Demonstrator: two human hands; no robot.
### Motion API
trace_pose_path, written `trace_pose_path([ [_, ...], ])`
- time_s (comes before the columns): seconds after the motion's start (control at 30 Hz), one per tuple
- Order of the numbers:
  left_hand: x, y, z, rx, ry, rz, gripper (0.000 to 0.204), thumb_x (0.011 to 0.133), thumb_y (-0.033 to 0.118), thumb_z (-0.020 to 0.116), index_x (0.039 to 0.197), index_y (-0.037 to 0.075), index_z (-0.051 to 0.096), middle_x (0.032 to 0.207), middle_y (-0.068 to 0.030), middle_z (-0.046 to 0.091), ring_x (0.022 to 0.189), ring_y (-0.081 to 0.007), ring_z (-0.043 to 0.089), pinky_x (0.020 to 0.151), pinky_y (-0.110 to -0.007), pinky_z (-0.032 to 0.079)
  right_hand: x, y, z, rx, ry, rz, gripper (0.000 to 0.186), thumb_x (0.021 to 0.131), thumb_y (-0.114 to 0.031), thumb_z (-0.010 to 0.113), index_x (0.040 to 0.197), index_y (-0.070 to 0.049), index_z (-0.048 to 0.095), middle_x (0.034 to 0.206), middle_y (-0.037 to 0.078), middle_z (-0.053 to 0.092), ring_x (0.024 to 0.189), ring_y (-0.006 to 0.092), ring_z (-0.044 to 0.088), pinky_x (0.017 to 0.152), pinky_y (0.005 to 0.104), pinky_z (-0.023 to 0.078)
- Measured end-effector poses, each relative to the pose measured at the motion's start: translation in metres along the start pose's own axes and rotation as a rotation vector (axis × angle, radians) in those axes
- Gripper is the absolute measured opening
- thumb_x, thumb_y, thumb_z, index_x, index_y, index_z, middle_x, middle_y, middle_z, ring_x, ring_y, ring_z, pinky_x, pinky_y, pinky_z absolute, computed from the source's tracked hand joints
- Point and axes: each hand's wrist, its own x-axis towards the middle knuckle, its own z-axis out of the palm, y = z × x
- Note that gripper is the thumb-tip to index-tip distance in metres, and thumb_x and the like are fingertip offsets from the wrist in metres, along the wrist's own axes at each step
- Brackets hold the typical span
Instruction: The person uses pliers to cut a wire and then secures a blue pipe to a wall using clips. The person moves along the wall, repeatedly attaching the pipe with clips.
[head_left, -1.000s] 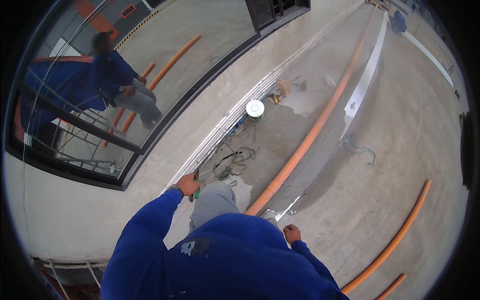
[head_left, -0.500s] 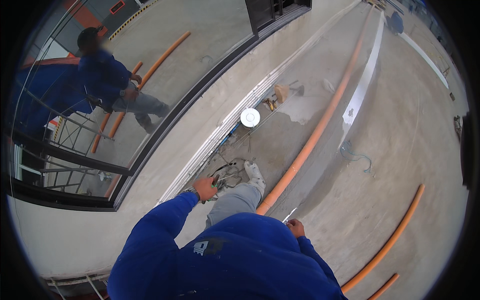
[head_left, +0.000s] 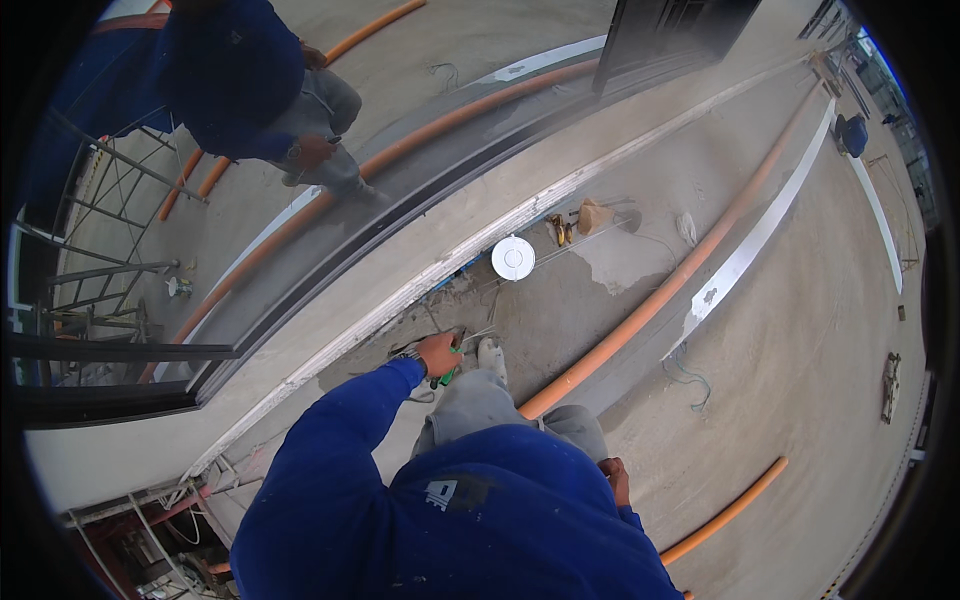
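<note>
Long orange pipe [head_left: 690, 268]: smooth, round, slightly bowed by the lens; landmark for this entry.
Left hand [head_left: 440, 355]: left of the pipe's near end, fingers closed around a green-handled tool [head_left: 446, 380]; kind of tool uncertain, as the fingers cover much of it.
Right hand [head_left: 616, 482]: right of the pipe's near end, well apart from the left, fingers bent; cannot tell whether it holds anything.
Boot [head_left: 492, 357]: pale, smeared, left of the pipe, just beside the left hand.
Bucket [head_left: 513, 258]: round white lid, left of the pipe.
Block [head_left: 595, 216]: brown, rough, angular, between bucket and pipe; yellow-handled tools [head_left: 561, 231] near it.
White strip [head_left: 740, 262]: long, flat, ragged at the near end, right of the pipe.
Cord [head_left: 688, 378]: thin, blue-green, loosely looped, right of the pipe.
Short orange pipe [head_left: 725, 512]: right of the long one, well apart.
Edges: ribbed white ledge along the wall foot, left of the pipe; a band of floor lies between them, a broader stretch to the pipe's right.
Surface: grey concrete floor [head_left: 790, 350], patched darker beside the pipe.
Room: pale wall [head_left: 330, 330] and dark-framed reflecting window, left of the pipe.
</note>
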Motion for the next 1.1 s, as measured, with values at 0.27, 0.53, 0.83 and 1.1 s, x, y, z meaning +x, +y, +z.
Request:
trace_pose_path([
  [0.27, 0.004, -0.018, -0.009, -0.155, 0.048, -0.232, 0.045, 0.086, 0.041, 0.074, 0.109, 0.002, 0.067, 0.102, -0.0242, 0.072, 0.1, -0.0429, 0.069, 0.088, -0.052, 0.053, 0.105, -0.128, -0.108, 0.313, -0.471, 0.064, 0.011, 0.096, -0.009, 0.067, 0.088, -0.004, 0.062, 0.077, -0.002, 0.06, 0.075, 0.0073, 0.054, 0.071, 0.0264, 0.046],
  [0.53, -0.042, -0.037, 0.019, -0.237, 0.296, -0.64, 0.042, 0.091, 0.043, 0.071, 0.102, 0.002, 0.069, 0.099, -0.0242, 0.073, 0.098, -0.0421, 0.07, 0.087, -0.051, 0.053, 0.289, -0.169, -0.118, 0.063, -1.077, -0.07, 0.014, 0.095, -0.014, 0.067, 0.096, 0.0, 0.068, 0.085, 0.005, 0.072, 0.078, 0.0142, 0.064, 0.072, 0.0334, 0.053],
  [0.83, -0.008, 0.149, -0.055, -0.242, 0.352, -0.56, 0.033, 0.095, 0.035, 0.069, 0.106, 0.003, 0.069, 0.089, -0.019, 0.075, 0.089, -0.041, 0.073, 0.081, -0.048, 0.056, 0.491, -0.207, 0.023, 0.091, -1.041, -0.38, 0.027, 0.094, -0.024, 0.067, 0.106, -0.001, 0.072, 0.097, 0.015, 0.076, 0.091, 0.0263, 0.072, 0.084, 0.0405, 0.055],
  [1.1, 0.081, 0.15, -0.02, -0.532, 0.185, -0.577, 0.029, 0.097, 0.029, 0.069, 0.106, 0.002, 0.069, 0.088, -0.0131, 0.073, 0.084, -0.0271, 0.072, 0.079, -0.038, 0.054, 0.595, -0.125, 0.185, 0.0, -0.885, -0.277, 0.028, 0.09, -0.027, 0.071, 0.101, -0.002, 0.074, 0.097, 0.021, 0.075, 0.094, 0.0379, 0.073, 0.084, 0.0447, 0.056],
])
